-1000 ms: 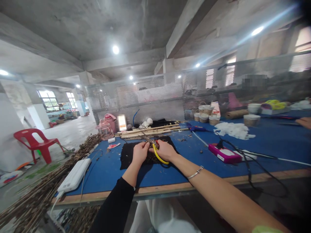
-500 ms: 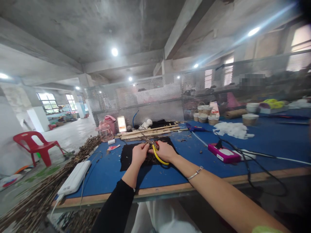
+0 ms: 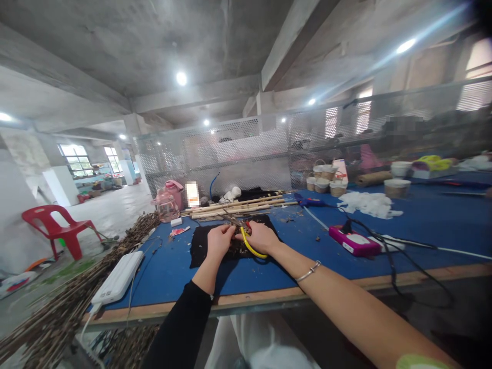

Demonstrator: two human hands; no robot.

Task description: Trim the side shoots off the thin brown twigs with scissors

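Over a black cloth (image 3: 200, 245) on the blue table (image 3: 172, 277), my left hand (image 3: 219, 241) is closed in a pinch on a thin brown twig (image 3: 229, 220). My right hand (image 3: 261, 237) grips yellow-handled cutters (image 3: 251, 248), their jaws meeting the twig just beyond my left fingertips. A dark pile of twig bits lies on the cloth under both hands. A silver bangle sits on my right wrist.
Bamboo sticks (image 3: 234, 206) lie behind the cloth, near a pink jug (image 3: 169, 202). A white power strip (image 3: 117, 277) rests at the table's left edge, above a heap of dry twigs (image 3: 57, 312). A pink box (image 3: 353, 242) with black cables, white scraps, small baskets (image 3: 323, 184); a red chair (image 3: 54, 228).
Both hands stay at the cloth with the twig and cutters; they have shifted very slightly. The view wobbled a little.
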